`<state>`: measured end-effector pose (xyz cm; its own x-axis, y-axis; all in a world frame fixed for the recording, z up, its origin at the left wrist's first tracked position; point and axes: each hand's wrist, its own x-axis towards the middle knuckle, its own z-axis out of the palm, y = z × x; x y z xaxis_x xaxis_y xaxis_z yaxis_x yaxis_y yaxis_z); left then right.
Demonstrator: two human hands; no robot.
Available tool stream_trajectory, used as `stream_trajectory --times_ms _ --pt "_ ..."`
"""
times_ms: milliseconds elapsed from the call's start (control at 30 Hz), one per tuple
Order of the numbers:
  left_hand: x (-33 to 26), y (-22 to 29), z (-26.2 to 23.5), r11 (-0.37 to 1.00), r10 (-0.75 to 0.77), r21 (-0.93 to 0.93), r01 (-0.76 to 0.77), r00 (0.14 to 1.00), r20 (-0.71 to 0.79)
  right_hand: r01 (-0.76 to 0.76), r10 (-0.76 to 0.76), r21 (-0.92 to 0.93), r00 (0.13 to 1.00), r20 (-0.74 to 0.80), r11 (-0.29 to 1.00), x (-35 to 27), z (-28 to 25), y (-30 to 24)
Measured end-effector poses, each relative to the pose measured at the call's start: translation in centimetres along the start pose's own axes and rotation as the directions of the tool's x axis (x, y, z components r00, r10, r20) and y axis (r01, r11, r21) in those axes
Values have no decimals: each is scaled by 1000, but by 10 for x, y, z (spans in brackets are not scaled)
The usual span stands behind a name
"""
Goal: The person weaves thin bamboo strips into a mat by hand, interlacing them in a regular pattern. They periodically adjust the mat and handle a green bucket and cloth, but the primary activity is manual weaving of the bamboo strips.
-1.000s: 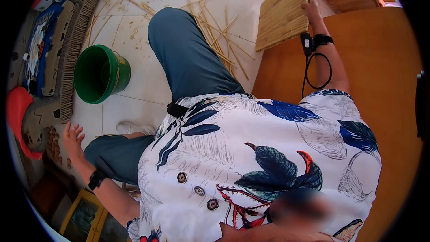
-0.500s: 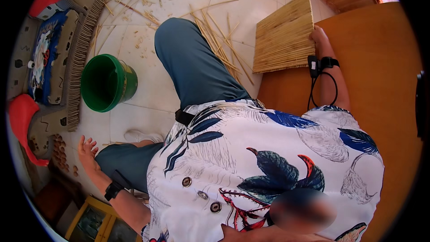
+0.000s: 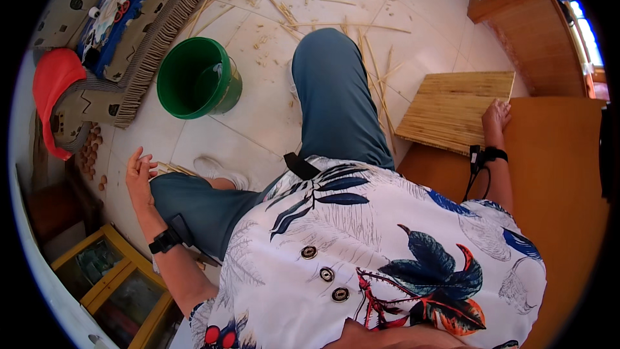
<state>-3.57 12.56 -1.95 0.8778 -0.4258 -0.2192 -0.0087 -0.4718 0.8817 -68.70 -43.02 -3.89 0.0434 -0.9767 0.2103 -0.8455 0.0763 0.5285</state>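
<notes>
Plainly, the pale tiled floor is taking up most of my view, with small scraps lying loose on it. On my right, the broad orange-brown board is filling that side. Across from it, the patterned sofa is standing at my left with a fringed edge hanging down, and nearer me the yellow cabinet is showing its framed panes.

Next in size, the mat, flat, straw-coloured and made of close-set strips, is slanting ahead of me on the right, overlapping the far edge of the board; whether it is resting there, I cannot tell. Long thin sticks are lying crossed on the floor, some between the mat and my right knee. The green bucket is standing near the sofa, with something small and pale inside. A red piece is curving over the sofa's arm.

As for my hands, the right hand is gripping the mat by its right edge, fingers curled in. The left hand is hovering beside my left knee, fingers loosely spread and half bent, holding nothing. Smallest, brown balls are clustering below the sofa's arm.
</notes>
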Motion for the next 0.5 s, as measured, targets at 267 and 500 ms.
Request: stream_trajectory --times_ms 267,500 --pt "-35 4 -14 995 58 -77 -67 992 -112 263 -340 395 930 141 880 18 -37 -55" --pt "-90 -17 -7 967 254 64 -248 901 -352 301 -672 752 700 243 586 55 -21 -94"
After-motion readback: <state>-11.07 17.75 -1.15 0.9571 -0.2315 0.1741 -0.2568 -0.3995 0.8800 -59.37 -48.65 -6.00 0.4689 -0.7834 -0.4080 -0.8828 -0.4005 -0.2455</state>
